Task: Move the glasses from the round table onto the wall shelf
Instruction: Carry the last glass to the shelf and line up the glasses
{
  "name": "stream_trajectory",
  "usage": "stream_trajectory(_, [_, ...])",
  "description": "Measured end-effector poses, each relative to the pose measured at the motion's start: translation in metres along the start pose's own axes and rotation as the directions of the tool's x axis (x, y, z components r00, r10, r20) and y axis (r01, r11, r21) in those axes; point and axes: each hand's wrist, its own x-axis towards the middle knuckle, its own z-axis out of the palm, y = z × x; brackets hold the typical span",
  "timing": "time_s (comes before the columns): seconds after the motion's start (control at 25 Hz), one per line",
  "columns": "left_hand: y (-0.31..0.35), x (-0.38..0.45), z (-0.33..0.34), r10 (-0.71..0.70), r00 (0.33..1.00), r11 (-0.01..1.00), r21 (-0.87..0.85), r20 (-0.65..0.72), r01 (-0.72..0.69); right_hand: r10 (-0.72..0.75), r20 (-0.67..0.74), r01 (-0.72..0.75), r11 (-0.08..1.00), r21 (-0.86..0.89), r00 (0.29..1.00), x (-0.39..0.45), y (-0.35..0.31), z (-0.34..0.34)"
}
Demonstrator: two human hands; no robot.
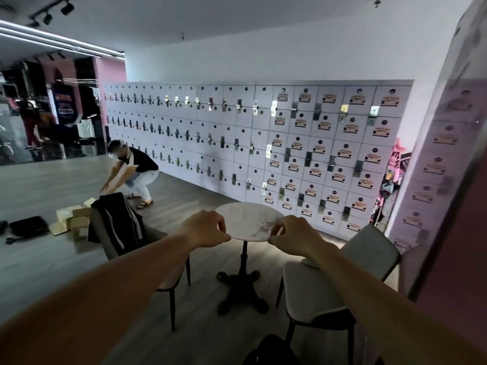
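A round white marble table [247, 214] on a black pedestal stands ahead of me. A faint, clear-framed pair of glasses [264, 224] lies on its right half. My right hand [293, 234] reaches in from the right with curved fingers and the thumb held apart; its fingertips are right beside the glasses, and I cannot tell whether they touch. My left hand [208, 229] hovers over the table's left rim, fingers curled and apart, holding nothing. I cannot make out a wall shelf in this view.
A chair draped with a dark jacket [118, 225] stands left of the table, a pale cushioned chair [329, 285] right. A wall of lockers [263, 143] runs behind. A person [134, 172] bends over cardboard boxes [73, 219] on the floor. A glossy pillar [448, 154] rises at right.
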Motion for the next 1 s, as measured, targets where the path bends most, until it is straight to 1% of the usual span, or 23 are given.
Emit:
stream_trajectory(0.2, [-0.062, 0.084, 0.016, 0.011, 0.999, 1.0, -0.009, 0.037, -0.011, 0.025, 0.016, -0.024, 1.0, -0.019, 1.0, 0.09, -0.001, 0.041])
stream_trajectory(0.32, [-0.097, 0.147, 0.013, 0.044, 0.998, 0.999, 0.002, 0.043, -0.044, 0.092, -0.02, -0.092, 0.996, -0.021, 0.996, 0.152, -0.006, 0.054])
stream_trajectory(0.44, [-0.122, 0.207, 0.003, 0.107, 0.993, 0.994, 0.005, 0.046, -0.107, 0.147, -0.043, -0.148, 0.989, -0.014, 0.988, 0.208, -0.01, 0.059])
stream_trajectory(0.56, [-0.138, 0.26, 0.0, 0.156, 0.986, 0.988, -0.005, 0.064, -0.156, 0.186, -0.046, -0.188, 0.982, -0.033, 0.981, 0.253, -0.009, 0.061])
stream_trajectory(0.72, [-0.153, 0.328, 0.015, 0.192, 0.977, 0.981, -0.023, 0.093, -0.191, 0.236, -0.064, -0.239, 0.97, -0.038, 0.97, 0.309, 0.006, 0.072])
stream_trajectory(0.84, [-0.155, 0.377, 0.032, 0.214, 0.968, 0.977, -0.03, 0.13, -0.211, 0.264, -0.067, -0.266, 0.963, -0.03, 0.962, 0.35, 0.028, 0.079])
stream_trajectory(1.0, [-0.148, 0.467, 0.059, 0.245, 0.955, 0.97, -0.047, 0.165, -0.24, 0.295, -0.087, -0.297, 0.955, -0.006, 0.951, 0.421, 0.071, 0.079])
